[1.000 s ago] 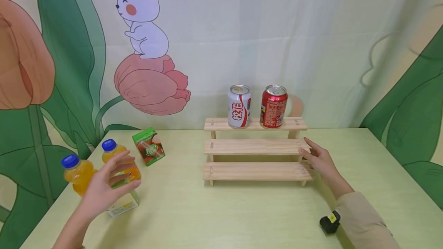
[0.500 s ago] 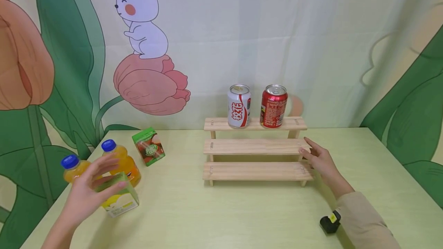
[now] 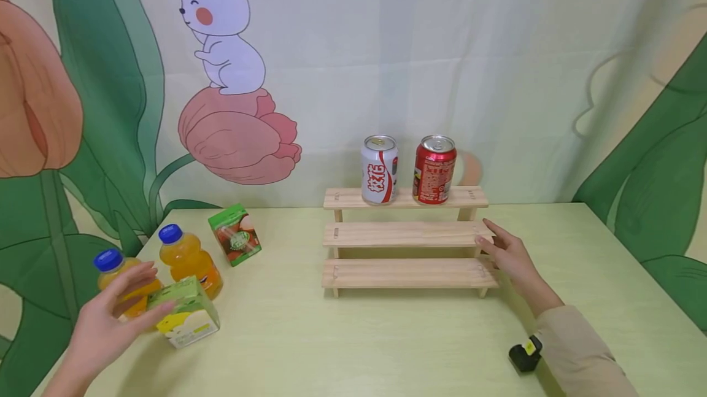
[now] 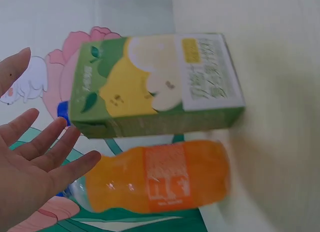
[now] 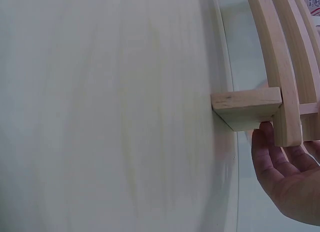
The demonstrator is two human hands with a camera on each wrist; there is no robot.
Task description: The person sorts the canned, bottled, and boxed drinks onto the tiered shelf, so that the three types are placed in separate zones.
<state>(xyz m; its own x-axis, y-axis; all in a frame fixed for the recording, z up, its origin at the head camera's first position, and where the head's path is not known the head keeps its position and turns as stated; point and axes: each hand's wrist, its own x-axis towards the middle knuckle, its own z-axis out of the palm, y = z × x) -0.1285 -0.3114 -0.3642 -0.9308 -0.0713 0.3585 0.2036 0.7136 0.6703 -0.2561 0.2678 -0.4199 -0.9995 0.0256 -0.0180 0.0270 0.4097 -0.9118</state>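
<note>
- Left hand (image 3: 102,326) spreads loosely, holding nothing, near green boxy carton (image 3: 190,318).
- Right hand (image 3: 513,262), fingers curved, grips pale three-tier wooden rack (image 3: 403,234).
- Blue-capped clear plastic bottles (image 3: 188,259) contain orange liquid.

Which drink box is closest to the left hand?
The light-green box with yellow fruit pictured on it. It is right by the left hand; the other box, green and reddish-brown, is farther back.

The left grip (image 3: 105,323) has moved leftward, exposing more green carton (image 3: 190,308).
</note>
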